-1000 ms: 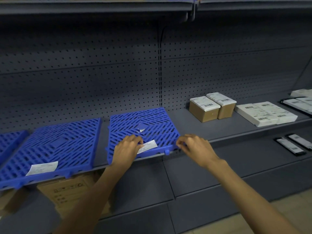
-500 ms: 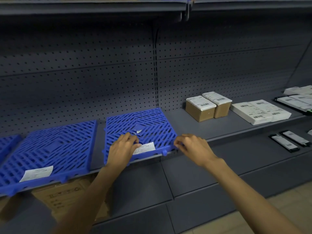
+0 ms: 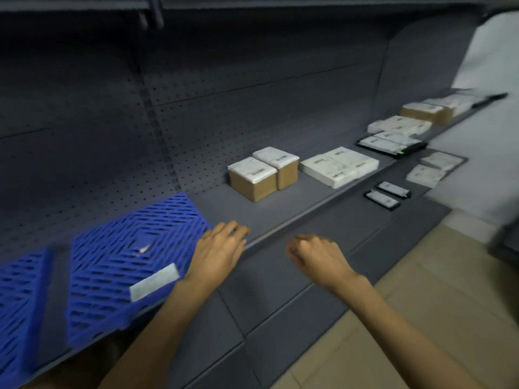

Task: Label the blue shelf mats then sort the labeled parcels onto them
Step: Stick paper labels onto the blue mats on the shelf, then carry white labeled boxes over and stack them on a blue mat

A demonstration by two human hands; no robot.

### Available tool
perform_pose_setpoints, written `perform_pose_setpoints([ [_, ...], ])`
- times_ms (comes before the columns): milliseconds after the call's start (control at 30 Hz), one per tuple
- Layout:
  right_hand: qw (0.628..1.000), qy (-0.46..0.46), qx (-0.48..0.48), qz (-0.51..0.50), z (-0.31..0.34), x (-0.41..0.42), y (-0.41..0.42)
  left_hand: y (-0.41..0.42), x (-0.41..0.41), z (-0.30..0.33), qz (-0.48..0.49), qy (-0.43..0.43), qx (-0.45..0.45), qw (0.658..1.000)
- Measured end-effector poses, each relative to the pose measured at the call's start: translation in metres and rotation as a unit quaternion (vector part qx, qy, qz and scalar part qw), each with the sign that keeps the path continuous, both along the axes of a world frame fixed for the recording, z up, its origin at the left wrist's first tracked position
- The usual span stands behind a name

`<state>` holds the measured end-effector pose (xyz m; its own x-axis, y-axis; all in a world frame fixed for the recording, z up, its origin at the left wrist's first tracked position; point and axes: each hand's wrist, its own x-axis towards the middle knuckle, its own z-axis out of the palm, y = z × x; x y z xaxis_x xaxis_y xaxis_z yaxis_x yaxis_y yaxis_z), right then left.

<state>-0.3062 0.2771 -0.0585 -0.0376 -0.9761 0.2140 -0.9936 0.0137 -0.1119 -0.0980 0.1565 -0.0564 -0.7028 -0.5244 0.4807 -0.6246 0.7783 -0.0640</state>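
Grey pegboard shelving (image 3: 252, 122) (dimly lit) over beige tile floor (image 3: 421, 318).

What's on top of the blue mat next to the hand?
A white label lies near the front edge of the blue mat, and a small white scrap sits mid-mat. The left hand covers its right corner, so anything there is hidden.

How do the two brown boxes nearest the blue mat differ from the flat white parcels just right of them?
The brown boxes stand tall with bare cardboard sides, white only on top; the flat white parcels lie low and look white all over. The boxes sit nearer the blue mat; the parcels lie farther right. Both are side-by-side pairs on the same grey shelf, each carrying a dark printed mark, too blurred to read.
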Motion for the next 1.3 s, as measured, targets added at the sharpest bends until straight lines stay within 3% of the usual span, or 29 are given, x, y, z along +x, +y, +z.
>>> perform_pose_setpoints([
  [267, 0.992, 0.006, 0.014, -0.122, -0.010, -0.146, 0.084, 0.042, -0.175, -0.007, -0.121, -0.003, 0.030, 0.992],
  [467, 0.979, 0.022, 0.022, -0.200, -0.015, -0.286, 0.165, 0.095, -0.332, -0.013, -0.166, -0.010, 0.036, 0.985],
  [733, 0.954, 0.022, 0.037, -0.295, -0.022, -0.435, 0.256, 0.153, -0.506, -0.045, -0.219, -0.044, 0.109, 0.969],
  [933, 0.944, 0.002, 0.052, -0.326, -0.042, -0.521, 0.254, 0.136, -0.610, -0.063, -0.235, -0.072, 0.127, 0.961],
  [1300, 0.933, -0.014, 0.068, -0.352, -0.048, -0.737, 0.159, 0.041, -0.848, -0.074, -0.259, -0.096, 0.140, 0.951],
])
